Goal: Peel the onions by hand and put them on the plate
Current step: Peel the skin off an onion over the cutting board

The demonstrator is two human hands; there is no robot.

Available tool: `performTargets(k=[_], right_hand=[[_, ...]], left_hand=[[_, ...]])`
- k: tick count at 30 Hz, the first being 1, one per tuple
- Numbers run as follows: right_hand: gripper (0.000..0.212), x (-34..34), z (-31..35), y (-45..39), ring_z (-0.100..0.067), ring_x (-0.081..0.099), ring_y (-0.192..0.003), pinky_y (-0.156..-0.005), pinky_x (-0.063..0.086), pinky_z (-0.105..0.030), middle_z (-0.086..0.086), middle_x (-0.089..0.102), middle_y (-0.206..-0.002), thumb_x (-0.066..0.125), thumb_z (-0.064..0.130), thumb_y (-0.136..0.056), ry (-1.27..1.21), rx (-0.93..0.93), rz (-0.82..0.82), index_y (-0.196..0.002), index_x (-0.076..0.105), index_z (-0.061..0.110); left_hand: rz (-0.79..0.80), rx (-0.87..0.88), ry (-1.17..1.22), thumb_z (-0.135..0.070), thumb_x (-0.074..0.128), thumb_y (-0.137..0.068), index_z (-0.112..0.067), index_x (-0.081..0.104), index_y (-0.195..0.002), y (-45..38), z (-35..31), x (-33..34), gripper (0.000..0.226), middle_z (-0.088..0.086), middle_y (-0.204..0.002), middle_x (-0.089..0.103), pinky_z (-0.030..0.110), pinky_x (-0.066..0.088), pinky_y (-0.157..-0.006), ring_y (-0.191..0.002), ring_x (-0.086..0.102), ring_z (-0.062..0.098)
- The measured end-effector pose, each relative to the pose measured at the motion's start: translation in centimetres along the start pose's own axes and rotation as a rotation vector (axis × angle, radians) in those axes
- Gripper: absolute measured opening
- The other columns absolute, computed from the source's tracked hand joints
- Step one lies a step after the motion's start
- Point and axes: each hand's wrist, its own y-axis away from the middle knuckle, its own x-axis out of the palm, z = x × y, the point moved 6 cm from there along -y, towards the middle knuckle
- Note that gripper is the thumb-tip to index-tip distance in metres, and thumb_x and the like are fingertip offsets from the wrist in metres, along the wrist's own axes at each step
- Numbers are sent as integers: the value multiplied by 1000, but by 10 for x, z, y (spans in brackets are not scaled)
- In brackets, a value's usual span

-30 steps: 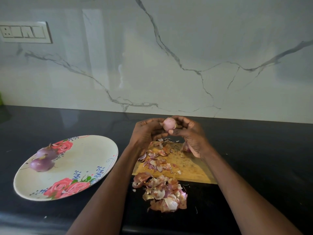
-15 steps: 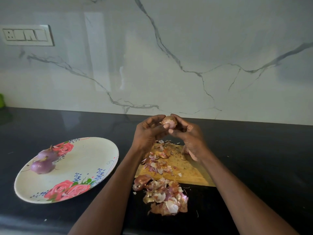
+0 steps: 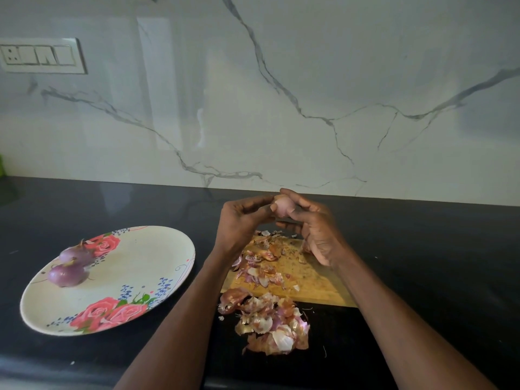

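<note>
No readable text or labels anywhere.

A glossy white marble wall [image 3: 309, 80] with grey veins rises behind a black counter [image 3: 422, 249]; a switch panel [image 3: 42, 56] sits upper left

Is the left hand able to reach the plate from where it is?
Probably yes. The left hand is busy holding the onion with the right hand, but nothing lies between it and the plate.
</note>
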Motion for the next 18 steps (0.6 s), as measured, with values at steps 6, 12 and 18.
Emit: performTargets(k=[6,12,18], right_hand=[[42,2,0,2,-26,70,-109,-85,60,-32,-9,65,-133,58,-3,-96,136,-6,28,-125,69,26],[54,0,1,2,-16,62,-121,-99,56,-36,0,66,-134,74,4,-89,430,-63,-5,-137,62,25],[51,1,1,7,-17,57,-126,-106,50,-40,-1,64,-137,74,6,-89,599,-85,-57,-136,63,23]], left_hand=[[13,21,-89,0,69,-90,2,73,-111,-1,2,-6,21,12,-96,78,32,62,-77,-87,75,29],[84,-21,-194,-5,75,-86,-5,76,-109,-1,6,-7,24,9,-97,78,39,61,-84,-90,76,27],[44,42,-393,-16,82,-82,-12,79,-101,6,4,-4,20,-2,-85,79,27,58,-68,-79,76,14]])
